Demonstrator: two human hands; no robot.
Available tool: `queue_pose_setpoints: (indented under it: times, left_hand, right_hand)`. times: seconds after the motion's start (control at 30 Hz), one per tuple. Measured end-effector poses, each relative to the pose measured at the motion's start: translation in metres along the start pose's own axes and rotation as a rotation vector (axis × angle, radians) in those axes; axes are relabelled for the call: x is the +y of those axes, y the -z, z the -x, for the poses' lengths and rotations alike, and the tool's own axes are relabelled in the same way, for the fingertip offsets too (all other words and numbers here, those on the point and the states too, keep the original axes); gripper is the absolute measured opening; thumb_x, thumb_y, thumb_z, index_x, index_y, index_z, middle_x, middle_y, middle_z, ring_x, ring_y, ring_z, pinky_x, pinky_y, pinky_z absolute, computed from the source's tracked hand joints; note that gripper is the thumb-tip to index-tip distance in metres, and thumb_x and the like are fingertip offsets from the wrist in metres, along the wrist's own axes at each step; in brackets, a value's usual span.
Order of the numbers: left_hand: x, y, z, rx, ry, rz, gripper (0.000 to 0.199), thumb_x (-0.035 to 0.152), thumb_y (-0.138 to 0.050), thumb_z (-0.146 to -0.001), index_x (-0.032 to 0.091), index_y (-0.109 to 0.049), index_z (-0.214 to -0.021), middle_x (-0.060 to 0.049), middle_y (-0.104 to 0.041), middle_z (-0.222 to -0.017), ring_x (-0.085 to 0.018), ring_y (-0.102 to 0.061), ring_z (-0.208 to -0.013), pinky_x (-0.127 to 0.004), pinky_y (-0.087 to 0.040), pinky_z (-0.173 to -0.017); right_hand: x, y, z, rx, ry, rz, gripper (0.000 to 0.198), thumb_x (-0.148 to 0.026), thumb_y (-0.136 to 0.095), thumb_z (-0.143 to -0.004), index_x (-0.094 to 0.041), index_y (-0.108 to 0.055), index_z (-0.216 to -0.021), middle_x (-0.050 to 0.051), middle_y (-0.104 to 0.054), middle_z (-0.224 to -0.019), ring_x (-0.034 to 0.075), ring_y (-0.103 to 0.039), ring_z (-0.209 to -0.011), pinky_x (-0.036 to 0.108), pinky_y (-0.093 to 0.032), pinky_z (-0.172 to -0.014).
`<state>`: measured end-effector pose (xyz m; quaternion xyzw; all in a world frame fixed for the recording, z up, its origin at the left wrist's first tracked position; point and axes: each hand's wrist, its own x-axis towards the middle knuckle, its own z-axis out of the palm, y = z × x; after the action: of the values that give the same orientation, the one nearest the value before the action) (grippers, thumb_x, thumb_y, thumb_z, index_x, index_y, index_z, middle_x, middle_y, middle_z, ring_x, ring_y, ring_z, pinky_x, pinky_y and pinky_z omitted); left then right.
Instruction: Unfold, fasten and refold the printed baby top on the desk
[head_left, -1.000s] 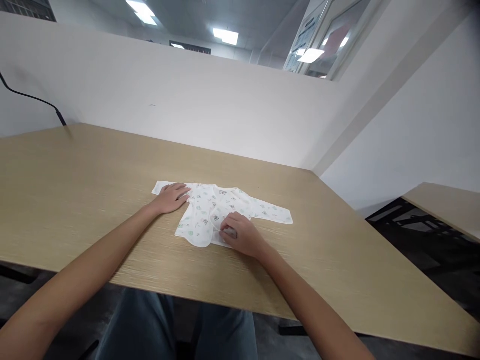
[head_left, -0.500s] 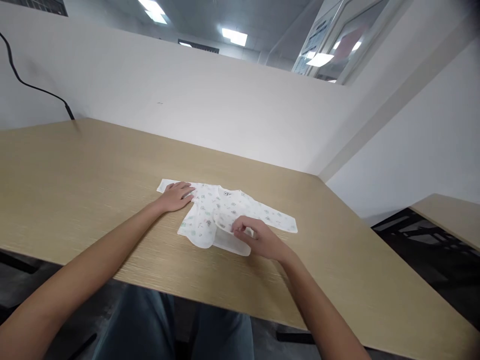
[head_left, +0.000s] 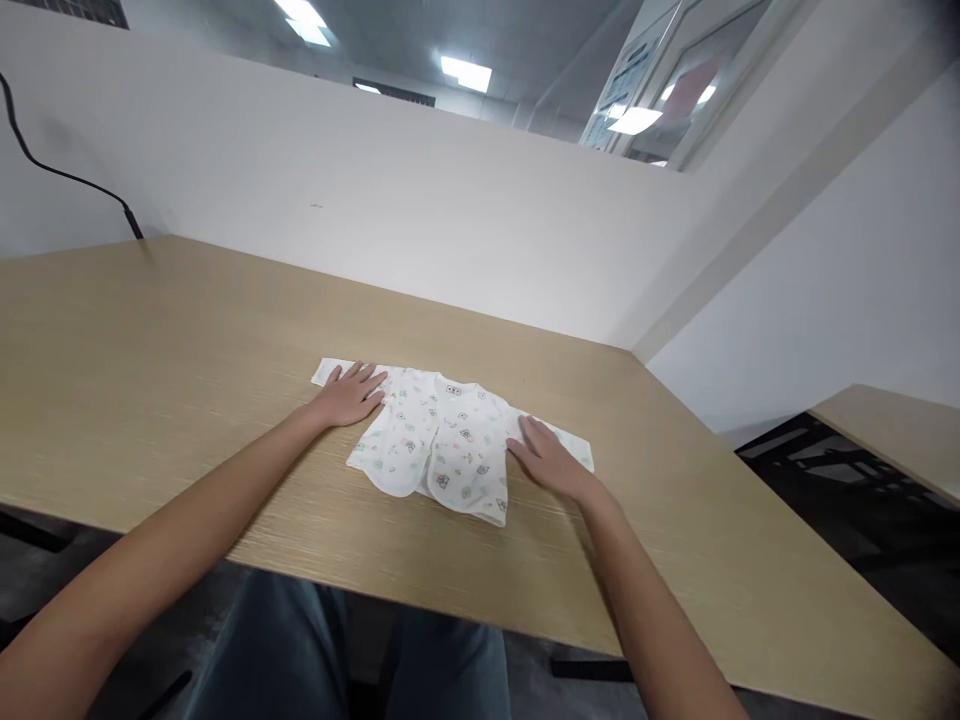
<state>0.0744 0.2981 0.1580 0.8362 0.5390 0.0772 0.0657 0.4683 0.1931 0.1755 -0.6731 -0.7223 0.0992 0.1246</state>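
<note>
- I am seeing a small white baby shirt [head_left: 439,445] with little printed figures lying flat on the wooden bench [head_left: 150,360], near the middle of the frame, front side up with its two front panels closed over each other.
- My left hand [head_left: 349,393] is resting palm down on the shirt's left sleeve, fingers [head_left: 367,378] spread wide and flat, gripping nothing.
- My right hand [head_left: 551,458] is lying palm down on the shirt's right sleeve, just beside the body of the shirt, fingers stretched out flat and gripping nothing.
- The end of the right sleeve is sticking out beyond my right hand toward the right of the frame.
- A white partition wall [head_left: 375,190] is standing along the far edge of the bench.
- A black cable [head_left: 52,170] is hanging against that wall at the upper left of the frame.
</note>
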Motion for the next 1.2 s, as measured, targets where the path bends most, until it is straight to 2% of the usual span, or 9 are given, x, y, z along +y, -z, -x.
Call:
queue_pose_setpoints:
  times: [0.07,0.13,0.27,0.4,0.57,0.73,0.83,1.0,1.2]
  left_hand:
    - [-0.002,0.001,0.000,-0.023,0.033,-0.012,0.068,0.064,-0.016,-0.100,0.032,-0.029,-0.159,-0.004,-0.019,-0.169,-0.035,-0.013,-0.156,-0.064,-0.010,-0.121]
    - [-0.007,0.002,-0.001,-0.027,0.057,-0.019,0.072,0.068,-0.015,-0.098,0.033,-0.028,-0.159,-0.005,-0.018,-0.170,-0.035,-0.012,-0.156,-0.065,-0.010,-0.121]
    - [-0.018,0.005,-0.004,-0.016,0.110,-0.028,0.077,0.069,-0.016,-0.098,0.025,-0.030,-0.159,-0.009,-0.019,-0.169,-0.035,-0.015,-0.156,-0.062,-0.012,-0.122]
    - [-0.011,0.010,-0.002,0.106,0.086,-0.017,0.065,0.057,-0.020,-0.101,0.021,-0.045,-0.150,-0.011,-0.032,-0.165,-0.033,-0.023,-0.153,-0.059,-0.015,-0.122]
    - [0.024,0.004,0.001,0.216,-0.043,0.015,0.052,0.047,-0.029,-0.101,0.022,-0.055,-0.139,-0.009,-0.043,-0.159,-0.028,-0.033,-0.149,-0.055,-0.019,-0.123]
    - [0.034,-0.010,-0.001,0.085,-0.008,0.059,0.059,0.047,-0.020,-0.103,0.022,-0.042,-0.151,-0.008,-0.032,-0.165,-0.030,-0.023,-0.154,-0.062,-0.017,-0.122]
    - [0.029,-0.013,-0.001,0.070,-0.013,0.071,0.060,0.051,-0.019,-0.103,0.025,-0.040,-0.153,-0.005,-0.030,-0.166,-0.029,-0.022,-0.154,-0.060,-0.017,-0.123]
    - [0.026,-0.013,0.000,0.074,-0.012,0.069,0.061,0.053,-0.019,-0.103,0.027,-0.042,-0.153,-0.004,-0.030,-0.166,-0.028,-0.022,-0.154,-0.060,-0.017,-0.123]
    - [0.028,-0.011,0.001,0.077,-0.024,0.071,0.060,0.055,-0.019,-0.103,0.030,-0.041,-0.152,-0.004,-0.030,-0.166,-0.028,-0.021,-0.155,-0.059,-0.014,-0.123]
  right_hand:
    - [0.015,-0.012,-0.010,-0.064,-0.054,0.036,0.076,-0.059,-0.032,-0.101,-0.011,-0.032,-0.159,0.015,-0.020,-0.167,0.031,-0.017,-0.155,0.050,-0.020,-0.125]
    - [0.028,-0.017,-0.019,-0.057,-0.085,0.049,0.071,-0.058,-0.023,-0.103,-0.017,-0.028,-0.161,0.007,-0.016,-0.169,0.026,-0.011,-0.157,0.049,-0.012,-0.127]
    - [0.053,-0.015,-0.034,0.059,-0.216,0.103,0.064,-0.052,-0.023,-0.104,-0.020,-0.038,-0.157,0.009,-0.027,-0.166,0.029,-0.020,-0.155,0.056,-0.013,-0.125]
    - [0.060,-0.012,-0.035,0.267,-0.155,0.051,0.060,-0.051,-0.038,-0.099,-0.013,-0.054,-0.143,0.018,-0.045,-0.154,0.034,-0.035,-0.147,0.059,-0.021,-0.121]
    - [0.003,-0.007,-0.018,0.500,0.186,-0.213,0.039,-0.044,-0.050,-0.096,-0.018,-0.068,-0.119,0.013,-0.068,-0.124,0.027,-0.060,-0.118,0.045,-0.045,-0.106]
    - [-0.073,-0.010,-0.023,0.263,0.531,-0.232,0.018,-0.031,-0.056,-0.095,-0.024,-0.073,-0.099,0.006,-0.072,-0.105,0.022,-0.063,-0.104,0.036,-0.049,-0.093]
    - [-0.089,-0.016,-0.051,0.204,0.453,-0.196,0.018,-0.025,-0.055,-0.093,-0.023,-0.072,-0.090,0.005,-0.072,-0.098,0.022,-0.063,-0.098,0.035,-0.047,-0.088]
    - [-0.083,-0.033,-0.097,0.170,0.261,-0.237,0.018,-0.032,-0.061,-0.085,-0.018,-0.070,-0.091,0.008,-0.068,-0.094,0.022,-0.061,-0.090,0.035,-0.046,-0.083]
    - [-0.081,-0.044,-0.099,0.183,0.269,-0.313,0.014,-0.033,-0.061,-0.081,-0.019,-0.065,-0.076,0.006,-0.066,-0.090,0.023,-0.057,-0.093,0.037,-0.043,-0.088]
